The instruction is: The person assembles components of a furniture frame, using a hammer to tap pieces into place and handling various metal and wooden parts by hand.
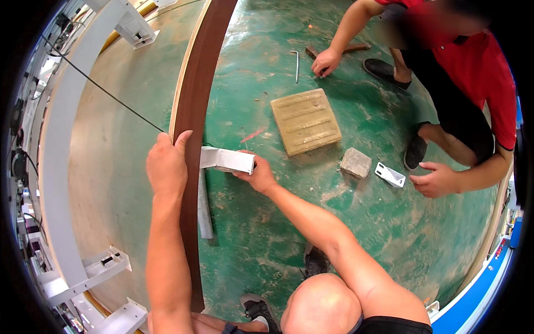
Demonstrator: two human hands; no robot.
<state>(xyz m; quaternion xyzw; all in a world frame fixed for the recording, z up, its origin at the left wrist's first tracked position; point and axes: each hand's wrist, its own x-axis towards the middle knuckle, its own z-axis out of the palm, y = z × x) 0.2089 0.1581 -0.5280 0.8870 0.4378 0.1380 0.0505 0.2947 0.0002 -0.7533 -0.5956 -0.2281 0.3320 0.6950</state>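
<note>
My left hand (167, 164) rests on top of the dark brown edge (192, 100) of a large wooden panel standing on its side, fingers curled over it. My right hand (257, 175) holds a white metal bracket (225, 160) pressed against the panel's edge. A grey metal bar (204, 209) lies on the green floor just below the bracket.
A co-worker in a red shirt crouches at the right, one hand (326, 61) by a hammer (339, 50), the other (439, 181) near a second white bracket (389, 174). A tan ribbed tile (305, 121), a stone block (355, 162) and a hex key (296, 64) lie on the floor. White frame rails (61, 167) cross the panel at left.
</note>
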